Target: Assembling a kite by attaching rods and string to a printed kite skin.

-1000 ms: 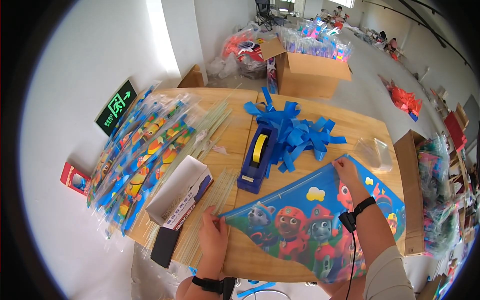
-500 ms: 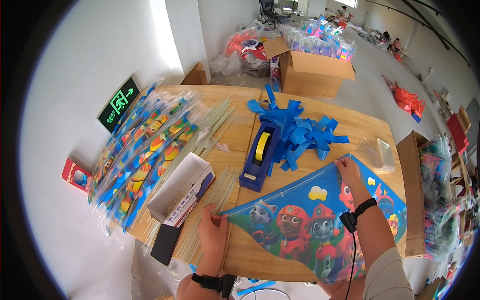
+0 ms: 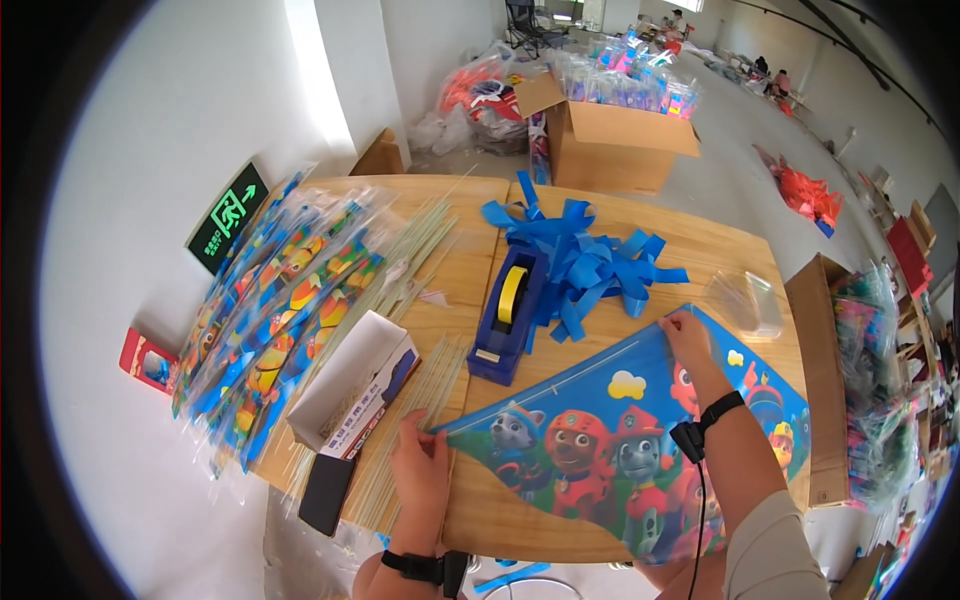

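A blue kite (image 3: 560, 388) printed with cartoon dogs and yellow clouds lies spread over the right half of the table. My left hand (image 3: 420, 470) is closed, pinching its pointed left corner between thumb and fingers. Near the kite's top corner, my right hand (image 3: 690, 340) grips the upper edge with bent fingers. A pale thin rod runs along that edge between the two hands. My right forearm covers part of the print. Just beyond the kite stands a blue tape dispenser (image 3: 493, 335) with a yellow roll, beside a heap of blue ribbon strips (image 3: 590, 268).
Thin pale rods (image 3: 430, 385) lie left of the dispenser, near an open white box (image 3: 350, 375) and a black phone-like slab (image 3: 326, 494). Packaged kites (image 3: 270, 330) pile up at the table's left. Cardboard cartons stand beyond (image 3: 610, 150) and right (image 3: 820, 380) of the table.
The whole view has shifted a little, with the table sitting slightly farther left in it. Both hands keep their hold on the kite in about the same places.
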Action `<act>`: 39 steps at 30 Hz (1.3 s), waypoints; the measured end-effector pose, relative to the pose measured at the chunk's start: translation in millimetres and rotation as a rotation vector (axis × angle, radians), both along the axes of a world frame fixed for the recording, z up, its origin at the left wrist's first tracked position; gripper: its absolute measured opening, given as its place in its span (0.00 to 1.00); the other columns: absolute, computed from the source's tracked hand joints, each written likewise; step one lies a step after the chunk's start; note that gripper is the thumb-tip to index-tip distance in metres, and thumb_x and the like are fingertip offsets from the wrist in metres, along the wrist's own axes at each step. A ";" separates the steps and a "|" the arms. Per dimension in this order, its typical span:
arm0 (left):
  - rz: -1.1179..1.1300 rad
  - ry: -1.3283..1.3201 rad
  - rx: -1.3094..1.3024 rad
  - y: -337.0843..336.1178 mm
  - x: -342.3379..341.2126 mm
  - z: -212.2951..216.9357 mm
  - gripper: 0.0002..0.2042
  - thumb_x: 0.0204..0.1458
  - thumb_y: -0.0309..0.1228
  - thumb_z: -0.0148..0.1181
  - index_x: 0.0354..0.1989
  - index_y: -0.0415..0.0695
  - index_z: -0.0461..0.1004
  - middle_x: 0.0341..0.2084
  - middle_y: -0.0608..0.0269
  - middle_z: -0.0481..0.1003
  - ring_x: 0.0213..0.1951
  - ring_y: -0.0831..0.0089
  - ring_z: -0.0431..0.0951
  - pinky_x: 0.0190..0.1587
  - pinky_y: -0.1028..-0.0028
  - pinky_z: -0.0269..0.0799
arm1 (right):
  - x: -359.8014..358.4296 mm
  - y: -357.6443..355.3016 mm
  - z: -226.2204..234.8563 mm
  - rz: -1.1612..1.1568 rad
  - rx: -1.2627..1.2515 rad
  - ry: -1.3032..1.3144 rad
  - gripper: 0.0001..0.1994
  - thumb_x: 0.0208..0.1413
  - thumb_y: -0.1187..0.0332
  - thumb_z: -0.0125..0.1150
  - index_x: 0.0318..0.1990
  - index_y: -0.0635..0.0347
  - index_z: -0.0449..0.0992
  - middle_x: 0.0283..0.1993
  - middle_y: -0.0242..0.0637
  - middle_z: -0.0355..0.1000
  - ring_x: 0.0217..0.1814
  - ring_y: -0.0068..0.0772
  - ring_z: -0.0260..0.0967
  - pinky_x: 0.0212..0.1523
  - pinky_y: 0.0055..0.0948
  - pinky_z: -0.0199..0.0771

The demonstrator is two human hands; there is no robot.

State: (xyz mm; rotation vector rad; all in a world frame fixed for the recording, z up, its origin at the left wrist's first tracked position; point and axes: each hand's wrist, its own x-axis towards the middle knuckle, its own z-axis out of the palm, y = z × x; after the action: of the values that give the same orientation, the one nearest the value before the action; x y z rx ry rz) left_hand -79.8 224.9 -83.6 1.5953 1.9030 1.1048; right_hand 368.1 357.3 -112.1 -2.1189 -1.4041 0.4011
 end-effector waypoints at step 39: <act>-0.043 0.276 0.021 0.0 -2.1 8.3 0.14 0.51 0.22 0.61 0.47 0.44 0.73 0.35 0.55 0.74 0.40 0.54 0.74 0.43 0.58 0.70 | -21.0 -11.0 3.8 -0.035 0.122 -0.117 0.16 0.54 0.59 0.69 0.43 0.52 0.70 0.27 0.37 0.73 0.31 0.45 0.74 0.30 0.42 0.71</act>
State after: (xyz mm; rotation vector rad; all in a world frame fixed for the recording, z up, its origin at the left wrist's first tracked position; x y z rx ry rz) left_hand -81.9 224.9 -75.4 1.8727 2.0209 0.9286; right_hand 347.1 346.3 -108.3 -2.0934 -1.4158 0.1760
